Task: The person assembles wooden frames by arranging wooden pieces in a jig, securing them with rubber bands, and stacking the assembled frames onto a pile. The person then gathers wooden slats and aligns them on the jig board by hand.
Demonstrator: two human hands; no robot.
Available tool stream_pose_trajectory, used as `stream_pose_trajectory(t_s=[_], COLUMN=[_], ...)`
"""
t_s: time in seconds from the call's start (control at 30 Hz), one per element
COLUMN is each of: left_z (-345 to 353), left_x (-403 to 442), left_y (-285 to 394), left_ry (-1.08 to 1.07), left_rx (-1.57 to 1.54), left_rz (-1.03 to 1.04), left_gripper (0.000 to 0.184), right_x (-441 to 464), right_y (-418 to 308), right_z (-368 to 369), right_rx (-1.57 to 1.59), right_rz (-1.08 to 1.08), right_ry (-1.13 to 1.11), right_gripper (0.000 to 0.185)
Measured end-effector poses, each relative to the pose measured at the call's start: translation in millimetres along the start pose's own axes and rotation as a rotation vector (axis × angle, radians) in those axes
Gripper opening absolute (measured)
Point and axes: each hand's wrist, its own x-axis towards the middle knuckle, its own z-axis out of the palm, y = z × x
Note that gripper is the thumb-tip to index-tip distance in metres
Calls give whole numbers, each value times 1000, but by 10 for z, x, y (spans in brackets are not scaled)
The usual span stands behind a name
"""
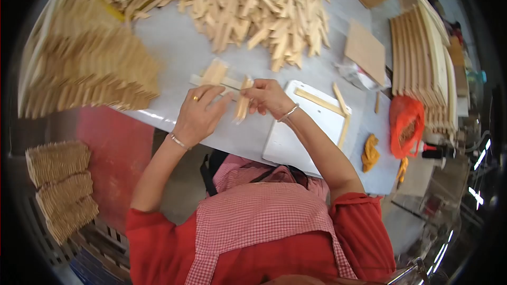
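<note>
Between thumb and fingers, my right hand point(265, 98) pinches a small bundle of wooden sticks point(243, 106), held upright over the table. My left hand point(198, 113), with a ring on one finger, is just left of it, fingers spread and nothing visible in them. Beyond my left hand, another small bundle of sticks point(214, 72) lies across a pale flat strip point(196, 79). To the right of my right hand is a white board point(301, 137) with thin wooden strips point(319, 101) along its edges.
A large heap of loose sticks point(232, 5) covers the table's far side. Stacked wooden pieces point(90, 63) stand at the left. On the right are a cardboard piece point(364, 53), an orange cloth point(370, 153), a red bag point(406, 126) and stacked wooden slats point(422, 63).
</note>
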Motion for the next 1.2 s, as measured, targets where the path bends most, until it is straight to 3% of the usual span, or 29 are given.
stream_pose_trajectory(t_s=[0.13, 0.23, 0.3, 0.33, 0.4, 0.43, 0.53, 0.67, 0.7, 0.77, 0.87, 1.0, 1.13, 1.2], left_z=[164, 321, 428, 506, 658, 772, 1131, 1294, 1305, 1305, 1233, 1320, 1453, 1367], left_x=[205, 364, 501, 519, 537, 530, 469, 531, 612, 855, 1465, 1915, 1903, 1800], left_y=[379, 576, 757, 841, 1018, 1101, 1301, 1346, 1305, 1117, 697, 304, 205, 256], left_ry=[58, 82, 93, 24, -132, -176, -267, -357, -276, -237, -42, -116, -135, -104], left_rx=[-74, -97, -145, -197, -265, -294, -305, -375, -409, -357, -67, 167, 121, 21], left_rz=[379, 511, 555, 557, 558, 560, 548, 438, 390, 256, 62, -298, -361, -444], left_gripper=[32, 31, 30, 30, 30, 27, 22, 27, 25, 24, 22, 27, 27, 25], right_x=[-446, -730, -962, -920, -1117, -1142, -1216, -1218, -1239, -1244, -1167, -1038, -964, -1099], right_y=[257, 404, 384, 581, 611, 675, 827, 912, 896, 775, 653, 604, 720, 776], right_z=[-261, -476, -622, -684, -900, -1014, -1182, -1321, -1351, -1463, -1700, -1851, -1836, -1814], right_rx=[305, 361, -9, -148, -957, -1200, -1456, -1361, -1269, -1227, -1245, -1297, -1202, -1141], right_rz=[10, -37, -193, -492, -683, -782, -709, -789, -783, -867, -711, -680, -636, -726], right_ry=[-261, -223, 20, 167, 518, 571, 577, 514, 500, 687, 954, 963, 903, 966], right_gripper=[15, 15, 15, 17, 22, 26, 26, 27, 25, 18, 19, 20, 20, 20])
